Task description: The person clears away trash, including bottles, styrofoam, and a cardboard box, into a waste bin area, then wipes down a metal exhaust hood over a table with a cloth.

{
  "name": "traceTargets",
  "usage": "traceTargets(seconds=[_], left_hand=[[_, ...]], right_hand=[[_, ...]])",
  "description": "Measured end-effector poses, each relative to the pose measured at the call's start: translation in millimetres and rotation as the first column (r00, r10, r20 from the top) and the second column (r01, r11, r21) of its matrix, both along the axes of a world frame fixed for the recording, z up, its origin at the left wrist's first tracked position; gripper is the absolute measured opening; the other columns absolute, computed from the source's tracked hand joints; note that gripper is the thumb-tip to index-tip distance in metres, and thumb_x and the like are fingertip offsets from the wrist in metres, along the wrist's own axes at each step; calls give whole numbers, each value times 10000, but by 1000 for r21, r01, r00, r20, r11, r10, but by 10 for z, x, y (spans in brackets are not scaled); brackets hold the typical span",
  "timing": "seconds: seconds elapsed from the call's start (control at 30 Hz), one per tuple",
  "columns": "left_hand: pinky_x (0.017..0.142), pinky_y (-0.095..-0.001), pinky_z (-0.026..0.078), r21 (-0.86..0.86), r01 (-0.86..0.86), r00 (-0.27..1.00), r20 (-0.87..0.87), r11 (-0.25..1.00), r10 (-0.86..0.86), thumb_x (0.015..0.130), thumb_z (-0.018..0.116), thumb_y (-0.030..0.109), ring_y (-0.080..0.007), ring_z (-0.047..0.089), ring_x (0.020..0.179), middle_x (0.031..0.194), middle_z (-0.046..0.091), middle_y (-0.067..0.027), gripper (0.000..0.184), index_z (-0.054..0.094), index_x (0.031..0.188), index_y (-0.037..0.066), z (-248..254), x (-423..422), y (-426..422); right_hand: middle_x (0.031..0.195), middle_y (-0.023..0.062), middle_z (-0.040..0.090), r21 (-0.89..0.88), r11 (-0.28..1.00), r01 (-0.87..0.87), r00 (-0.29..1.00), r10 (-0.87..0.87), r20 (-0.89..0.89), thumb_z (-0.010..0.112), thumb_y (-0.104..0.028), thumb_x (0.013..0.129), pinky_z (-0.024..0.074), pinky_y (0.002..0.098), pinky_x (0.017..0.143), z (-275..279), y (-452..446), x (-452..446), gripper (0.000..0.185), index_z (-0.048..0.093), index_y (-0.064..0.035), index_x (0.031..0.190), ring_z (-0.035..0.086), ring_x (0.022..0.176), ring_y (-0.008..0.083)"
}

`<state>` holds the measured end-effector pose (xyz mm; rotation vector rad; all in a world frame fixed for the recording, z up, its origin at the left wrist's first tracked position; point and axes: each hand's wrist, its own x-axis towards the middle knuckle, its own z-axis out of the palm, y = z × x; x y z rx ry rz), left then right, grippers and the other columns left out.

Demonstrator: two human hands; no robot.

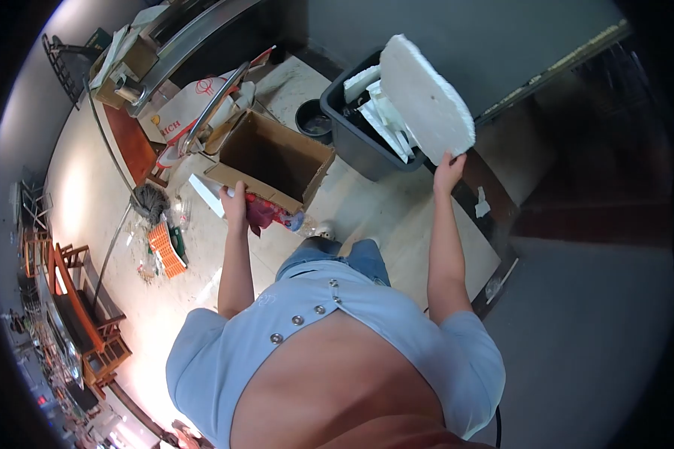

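My right hand [448, 173] is closed on the lower edge of a white foam board [430, 97]. The board stands tilted over the right side of a dark grey bin [378, 159], which holds more white foam pieces [386, 112]. On the other side, my left hand [234, 202] is closed at the near rim of an open cardboard box [307, 153]. A flat white piece [208, 194] and a dark red crumpled wrapper [260, 215] are beside that hand; I cannot tell whether it holds them too. A clear plastic bottle [299, 223] is below the box.
A small black bucket [312, 123] stands between box and bin. Left lie a grey mop head [150, 202], an orange-and-white packet [166, 251] and scraps. Printed bags [195, 105] sit behind the box. A wall [502, 45] rises behind the bin. Wooden chairs [105, 359] are far left.
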<state>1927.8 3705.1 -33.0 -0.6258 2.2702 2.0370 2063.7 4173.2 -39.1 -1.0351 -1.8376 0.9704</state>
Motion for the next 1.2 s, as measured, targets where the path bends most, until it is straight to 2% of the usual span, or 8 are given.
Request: traceTargets(seconds=[0.17, 0.23, 0.37, 0.43, 0.5, 0.67, 0.73, 1.2], left_hand=[[767, -296, 451, 53, -118, 991, -61, 992, 122, 777, 593, 190, -193, 545, 869, 990, 549, -140, 516, 396, 1170, -81, 243, 189, 384], [754, -296, 456, 59, -207, 974, -86, 977, 212, 772, 605, 193, -187, 544, 859, 980, 546, -138, 514, 402, 1159, -77, 263, 220, 540], [748, -293, 464, 51, -272, 949, -151, 961, 277, 770, 619, 197, -190, 544, 862, 1001, 531, -149, 516, 399, 1145, -81, 183, 185, 728], [753, -306, 466, 147, -313, 926, -171, 938, 336, 765, 627, 202, -206, 542, 872, 1012, 525, -155, 519, 398, 1133, -83, 351, 207, 1002], [756, -316, 468, 143, -351, 909, -184, 926, 373, 757, 630, 203, -219, 540, 883, 1025, 518, -167, 529, 396, 1136, -82, 329, 230, 1074], [770, -320, 468, 152, -440, 880, -127, 885, 459, 748, 631, 199, -229, 534, 909, 1052, 496, -180, 589, 357, 1181, -91, 347, 344, 1239], [765, -320, 469, 182, -473, 858, -126, 862, 497, 749, 630, 188, -227, 534, 904, 1050, 495, -180, 583, 352, 1180, -90, 338, 416, 1238], [755, -306, 474, 280, -521, 798, -175, 807, 576, 749, 615, 116, -211, 542, 881, 1017, 501, -159, 510, 357, 1141, -81, 259, 770, 883]], right_hand=[[1055, 240, 557, -133, 961, -242, 873, 275, 402, 514, -236, 840, 424, 446, 823, -914, 615, -493, 338, 505, 8, 1072, 525, 978, 404], [1085, 248, 554, -331, 929, -164, 521, 366, 771, 465, -294, 862, 430, 448, 852, -1287, 849, -605, 375, 523, 27, 1048, 527, 1004, 393], [940, 234, 610, -347, 897, -273, 487, 440, 754, 447, -338, 861, 480, 429, 771, -1366, 1003, -550, 412, 561, 41, 973, 598, 873, 371], [750, 183, 627, -768, 609, 198, 483, 621, 618, 510, -363, 822, 506, 415, 641, -1111, 947, -538, 421, 596, 44, 887, 630, 679, 331], [716, 165, 631, -814, 544, -206, 10, 832, 554, 497, -446, 830, 445, 346, 455, -1015, 775, -522, 456, 632, -10, 814, 590, 507, 232], [1221, 164, 458, -423, 175, -889, 148, 984, 95, 750, -335, 654, 398, 384, 911, 162, -836, -413, 747, 385, -31, 1231, 445, 1142, 300], [1193, 164, 462, -35, 190, -981, 154, 880, 449, 761, -306, 632, 375, 413, 924, 334, -1240, -413, 764, 364, -14, 1215, 442, 1131, 317], [1030, 122, 487, 43, 19, -999, 42, 779, 626, 731, -385, 559, 368, 406, 824, 240, -1721, -443, 694, 460, -18, 1082, 454, 1004, 279]])
